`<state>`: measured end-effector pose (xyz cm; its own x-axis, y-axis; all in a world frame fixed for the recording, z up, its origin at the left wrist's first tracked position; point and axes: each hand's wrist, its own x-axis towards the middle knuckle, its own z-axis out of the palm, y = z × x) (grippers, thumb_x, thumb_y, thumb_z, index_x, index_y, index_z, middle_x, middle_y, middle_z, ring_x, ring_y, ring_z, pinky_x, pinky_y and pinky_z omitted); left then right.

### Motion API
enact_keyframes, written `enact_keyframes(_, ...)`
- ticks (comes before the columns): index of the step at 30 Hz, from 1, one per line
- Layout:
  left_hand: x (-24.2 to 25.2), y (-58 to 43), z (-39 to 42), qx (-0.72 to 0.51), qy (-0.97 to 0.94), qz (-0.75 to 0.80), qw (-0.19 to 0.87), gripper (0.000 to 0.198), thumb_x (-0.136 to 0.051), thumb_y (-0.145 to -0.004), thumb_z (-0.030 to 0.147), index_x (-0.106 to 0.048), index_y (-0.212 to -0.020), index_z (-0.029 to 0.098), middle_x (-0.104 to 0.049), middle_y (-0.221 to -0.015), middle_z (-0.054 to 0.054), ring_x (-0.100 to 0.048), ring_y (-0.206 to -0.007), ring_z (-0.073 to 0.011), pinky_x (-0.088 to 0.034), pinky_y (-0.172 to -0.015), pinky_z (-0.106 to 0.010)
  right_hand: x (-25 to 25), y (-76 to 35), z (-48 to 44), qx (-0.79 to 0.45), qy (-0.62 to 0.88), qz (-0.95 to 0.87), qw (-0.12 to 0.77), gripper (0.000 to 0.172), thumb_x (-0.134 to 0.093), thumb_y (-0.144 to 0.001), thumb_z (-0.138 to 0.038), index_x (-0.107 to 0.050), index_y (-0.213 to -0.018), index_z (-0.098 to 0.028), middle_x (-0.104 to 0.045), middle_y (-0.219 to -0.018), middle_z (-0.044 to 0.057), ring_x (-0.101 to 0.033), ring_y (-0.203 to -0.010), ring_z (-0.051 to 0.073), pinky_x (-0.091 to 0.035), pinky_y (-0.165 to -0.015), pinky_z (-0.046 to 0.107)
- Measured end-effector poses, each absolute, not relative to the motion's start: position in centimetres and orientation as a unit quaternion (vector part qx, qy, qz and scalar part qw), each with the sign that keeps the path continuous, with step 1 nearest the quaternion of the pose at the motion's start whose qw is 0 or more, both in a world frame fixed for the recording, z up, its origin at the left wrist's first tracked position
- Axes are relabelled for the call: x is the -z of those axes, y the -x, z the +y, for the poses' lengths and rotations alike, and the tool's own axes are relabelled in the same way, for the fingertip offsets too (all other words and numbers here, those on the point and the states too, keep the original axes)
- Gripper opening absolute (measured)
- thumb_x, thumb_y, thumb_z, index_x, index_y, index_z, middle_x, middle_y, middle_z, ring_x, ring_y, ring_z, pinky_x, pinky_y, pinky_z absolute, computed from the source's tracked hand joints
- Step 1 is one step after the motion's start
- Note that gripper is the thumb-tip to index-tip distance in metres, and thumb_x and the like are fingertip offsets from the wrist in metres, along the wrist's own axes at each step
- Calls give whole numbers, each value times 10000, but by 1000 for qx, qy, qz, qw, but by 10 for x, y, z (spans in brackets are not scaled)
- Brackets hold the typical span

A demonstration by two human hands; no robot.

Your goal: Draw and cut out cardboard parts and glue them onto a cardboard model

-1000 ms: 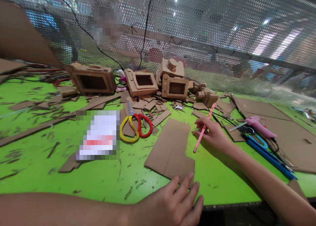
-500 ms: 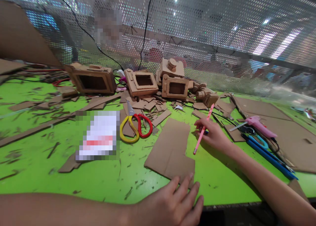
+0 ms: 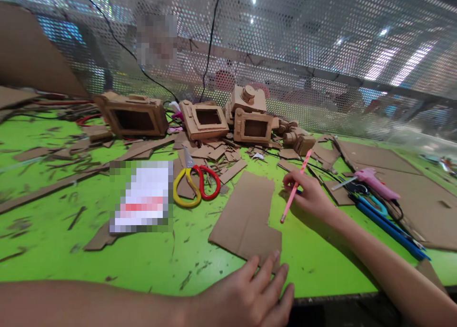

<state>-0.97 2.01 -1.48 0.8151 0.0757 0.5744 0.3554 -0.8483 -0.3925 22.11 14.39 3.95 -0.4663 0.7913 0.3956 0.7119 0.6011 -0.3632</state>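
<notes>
The cardboard piece (image 3: 246, 213) lies flat on the green table (image 3: 143, 260), a notch cut from its right side. At its 6 o'clock the left hand (image 3: 250, 296) rests open, fingers spread, fingertips on the near corner. At 3 o'clock the right hand (image 3: 312, 196) is closed around a pink pencil (image 3: 294, 189), whose tip hangs over the notch, just off the sheet. It looks like marking out, with the tip not yet on the board. A line would call for lowering the tip and pressing the sheet flat. Scissors (image 3: 196, 182) lie at 10 o'clock, cardboard boxes (image 3: 205, 120) at 12, and a pink glue gun (image 3: 376, 182) beyond the right hand.
</notes>
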Motion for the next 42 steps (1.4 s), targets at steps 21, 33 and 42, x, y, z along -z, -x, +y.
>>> enact_keyframes(21,7,11,21,239,935,-125,229,274,-497,-948,301,-634,-1175,232,-656,-1259,-13,-632,-1118,-230,-499,-852,-331,-37,-222,145,-97,460,-835,288,62,-602,-838,-249,-558,-856,-209,-667,-780,44,-622,-707,192,-486,-658,325)
enact_keyframes(33,10,10,21,234,939,-110,228,276,-487,-957,316,-613,-1199,272,-575,-1371,-14,-617,-1132,-216,-513,-854,-330,-37,-222,144,-49,458,-837,294,208,-503,-810,-115,-578,-979,-211,-693,-874,76,-638,-777,227,-509,-711,369)
enact_keyframes(42,9,8,23,266,932,-115,219,260,-491,-959,321,-640,-1165,266,-682,-1198,21,-627,-1111,-197,-510,-848,-322,-36,-222,143,-43,458,-841,285,327,-476,-816,-99,-514,-1117,-221,-682,-945,89,-656,-808,232,-527,-735,399)
